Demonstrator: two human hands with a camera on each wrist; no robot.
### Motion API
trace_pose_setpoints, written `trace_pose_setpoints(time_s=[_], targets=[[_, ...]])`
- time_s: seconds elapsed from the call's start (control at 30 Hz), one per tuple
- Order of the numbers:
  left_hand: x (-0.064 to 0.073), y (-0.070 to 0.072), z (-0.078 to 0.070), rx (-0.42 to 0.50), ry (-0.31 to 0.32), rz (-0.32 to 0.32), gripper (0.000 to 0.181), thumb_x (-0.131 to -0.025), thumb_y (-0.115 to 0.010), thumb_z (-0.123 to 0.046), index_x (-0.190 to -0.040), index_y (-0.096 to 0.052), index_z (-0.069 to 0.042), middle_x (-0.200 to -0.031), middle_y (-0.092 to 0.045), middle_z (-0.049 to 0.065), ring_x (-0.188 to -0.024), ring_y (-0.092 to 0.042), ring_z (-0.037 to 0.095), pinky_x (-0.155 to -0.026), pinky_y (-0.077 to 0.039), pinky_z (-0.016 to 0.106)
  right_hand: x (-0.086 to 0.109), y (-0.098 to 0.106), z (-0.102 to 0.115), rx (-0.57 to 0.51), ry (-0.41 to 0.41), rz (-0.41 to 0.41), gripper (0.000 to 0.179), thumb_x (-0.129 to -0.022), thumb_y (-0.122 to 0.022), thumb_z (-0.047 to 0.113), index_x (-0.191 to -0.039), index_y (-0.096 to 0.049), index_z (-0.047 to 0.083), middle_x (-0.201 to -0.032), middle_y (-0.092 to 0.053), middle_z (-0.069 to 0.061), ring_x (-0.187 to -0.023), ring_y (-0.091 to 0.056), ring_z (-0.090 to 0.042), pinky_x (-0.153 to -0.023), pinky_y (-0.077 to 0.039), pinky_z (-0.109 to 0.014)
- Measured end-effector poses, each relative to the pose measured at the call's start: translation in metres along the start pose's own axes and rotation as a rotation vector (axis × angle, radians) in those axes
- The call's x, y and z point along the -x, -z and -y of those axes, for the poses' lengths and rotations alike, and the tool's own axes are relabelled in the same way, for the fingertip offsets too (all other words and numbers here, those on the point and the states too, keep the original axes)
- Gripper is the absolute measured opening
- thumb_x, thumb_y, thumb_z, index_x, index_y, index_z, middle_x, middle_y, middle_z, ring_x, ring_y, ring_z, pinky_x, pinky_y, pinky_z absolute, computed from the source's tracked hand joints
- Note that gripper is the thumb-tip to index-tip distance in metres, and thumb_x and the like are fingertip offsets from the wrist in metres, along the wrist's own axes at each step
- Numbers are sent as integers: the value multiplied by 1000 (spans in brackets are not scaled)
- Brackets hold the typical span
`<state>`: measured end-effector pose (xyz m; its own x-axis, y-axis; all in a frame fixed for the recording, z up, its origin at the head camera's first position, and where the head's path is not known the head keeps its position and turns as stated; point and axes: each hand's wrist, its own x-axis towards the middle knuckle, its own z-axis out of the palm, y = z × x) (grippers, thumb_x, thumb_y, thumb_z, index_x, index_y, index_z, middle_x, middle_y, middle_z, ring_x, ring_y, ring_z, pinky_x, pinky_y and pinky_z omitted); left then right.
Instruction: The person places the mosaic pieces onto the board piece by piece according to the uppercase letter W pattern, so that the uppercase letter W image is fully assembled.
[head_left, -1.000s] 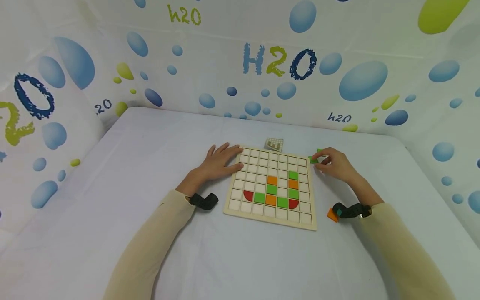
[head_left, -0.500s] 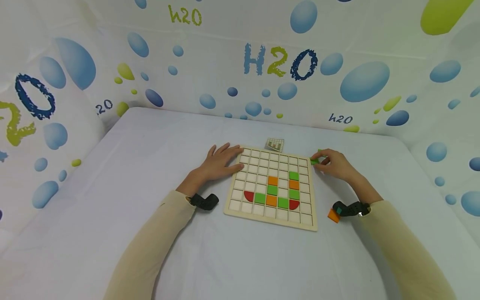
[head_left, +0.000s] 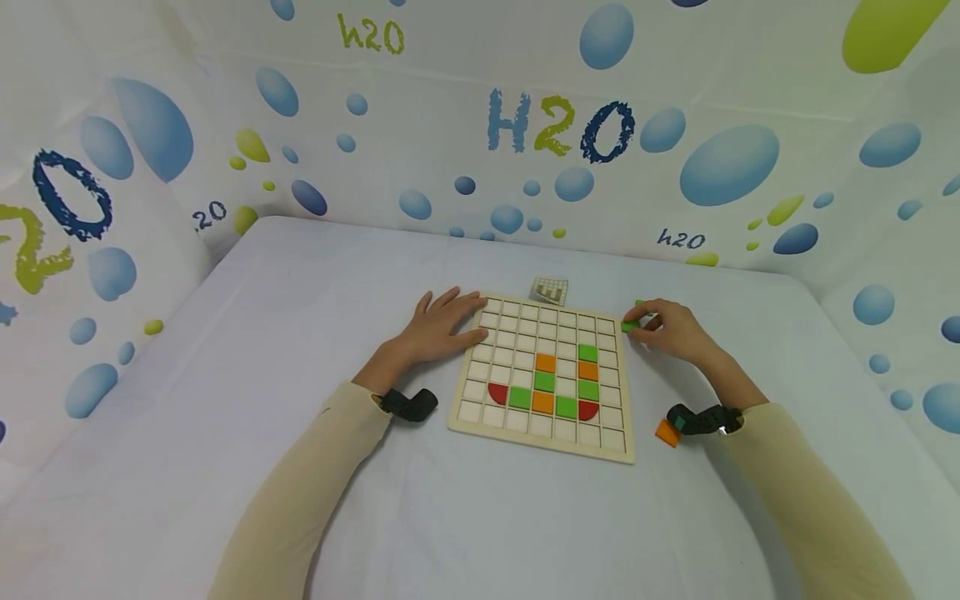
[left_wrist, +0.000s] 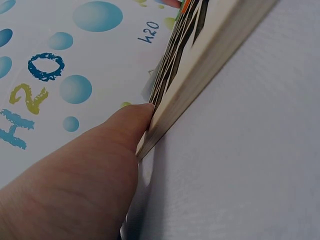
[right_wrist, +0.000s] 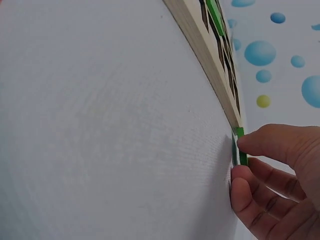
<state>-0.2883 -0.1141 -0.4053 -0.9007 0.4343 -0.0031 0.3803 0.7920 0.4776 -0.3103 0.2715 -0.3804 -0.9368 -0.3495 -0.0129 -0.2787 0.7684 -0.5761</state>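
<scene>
A wooden grid board (head_left: pixel 540 444) lies on the white table, bearing several green and orange square tiles and two rounded red pieces. My left hand (head_left: pixel 437 329) rests at the board's upper left edge, fingers spread; in the left wrist view its thumb (left_wrist: pixel 135 120) touches the side. Beyond the board's upper right corner, my right hand (head_left: pixel 667 329) pinches a green tile (right_wrist: pixel 242 145) between thumb and fingers. Close behind those fingers a second green tile (head_left: pixel 640 302) shows, mostly hidden.
A small card with a printed grid (head_left: pixel 550 290) lies behind the board. An orange tile (head_left: pixel 667 433) sits on the table beneath the right wrist camera, partly covered by it. A cloth with blue drops hangs behind the table.
The pinched green tile has tilted and shifted slightly toward my right palm. My right hand has barely moved, and my left hand stays on the board's edge.
</scene>
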Motion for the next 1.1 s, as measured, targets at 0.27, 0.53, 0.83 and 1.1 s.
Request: trace_pose_setpoints(time_s=[0.27, 0.53, 0.83, 1.1], targets=[[1, -3, 3, -8, -11, -11, 63, -99, -51, -45, -152, -35, -14, -161, -25, 5, -150, -9, 30, -117, 6, 56, 4, -6, -2, 9, -10, -30, 23, -92, -66, 8, -111, -66, -3, -129, -54, -27, -86, -58, -28, -61, -48, -21], [4, -8, 6, -19, -26, -27, 64, -99, -51, -44, -152, -35, -14, -161, -25, 5, -150, -8, 30, -117, 6, 56, 10, -12, 0, 36, 18, -60, 22, -91, -66, 8, -111, -66, -3, -131, -54, -28, -88, -58, -30, -62, -48, -24], [13, -10, 1, -25, -11, -25, 64, -99, -50, -45, -153, -34, -14, -161, -25, 5, -150, -8, 30, -117, 5, 56, 19, -11, 6, 34, 52, -71, 21, -91, -66, 7, -109, -67, -4, -123, -58, -26, -88, -60, -31, -62, -47, -25], [24, -11, -8, -15, -4, -19, 65, -99, -50, -46, -153, -34, -14, -161, -24, 5, -150, -8, 29, -117, 6, 55, 25, -12, 17, 43, 86, -54, 21, -91, -67, 8, -109, -67, -2, -113, -62, -22, -88, -61, -30, -66, -49, -27]])
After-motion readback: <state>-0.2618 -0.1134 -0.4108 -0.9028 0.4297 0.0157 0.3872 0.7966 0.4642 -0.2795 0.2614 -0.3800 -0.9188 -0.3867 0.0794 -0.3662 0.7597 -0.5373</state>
